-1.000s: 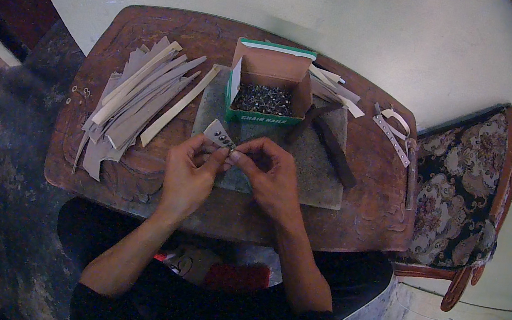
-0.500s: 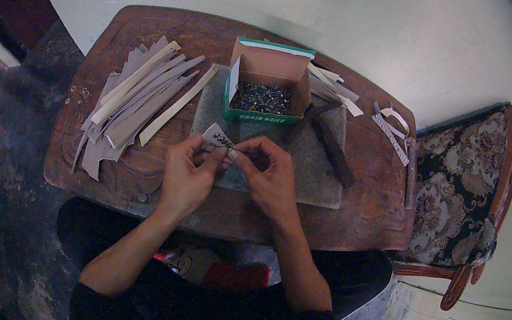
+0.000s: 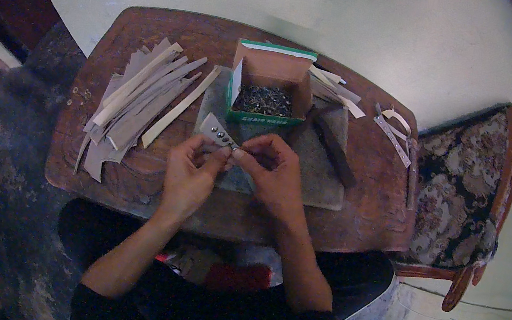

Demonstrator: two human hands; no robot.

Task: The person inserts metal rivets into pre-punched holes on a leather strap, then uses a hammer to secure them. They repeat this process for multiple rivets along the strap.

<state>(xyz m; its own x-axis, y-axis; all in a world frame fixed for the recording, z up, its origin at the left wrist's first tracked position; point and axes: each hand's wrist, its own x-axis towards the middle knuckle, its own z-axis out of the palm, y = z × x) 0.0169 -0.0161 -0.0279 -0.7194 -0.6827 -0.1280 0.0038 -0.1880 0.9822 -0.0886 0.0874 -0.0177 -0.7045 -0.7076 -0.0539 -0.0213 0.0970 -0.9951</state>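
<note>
A pale, tapered strip (image 3: 210, 125) with several round dark metal nail heads along it is gripped between the thumb and fingers of my left hand (image 3: 190, 170). The strip's wider end points up and away to the left. My right hand (image 3: 277, 173) is closed in a pinch at the strip's lower right end, its thumb tip meeting the left one. Whatever sits between those right fingertips is hidden. Just beyond both hands stands an open green and white cardboard box (image 3: 233, 105) containing many small metal nails (image 3: 265, 100).
Under the box lies a grey slab (image 3: 324, 193), with a dark bar (image 3: 333, 150) across its right side. Grey and cream strips (image 3: 139, 99) are heaped at left. On the wooden table's (image 3: 366, 223) right lies a studded strip (image 3: 393, 141); a patterned chair (image 3: 457, 183) stands beyond.
More of the strip and its nail heads shows above my left fingers. My right hand has turned slightly upward while still pinching at the strip's end.
</note>
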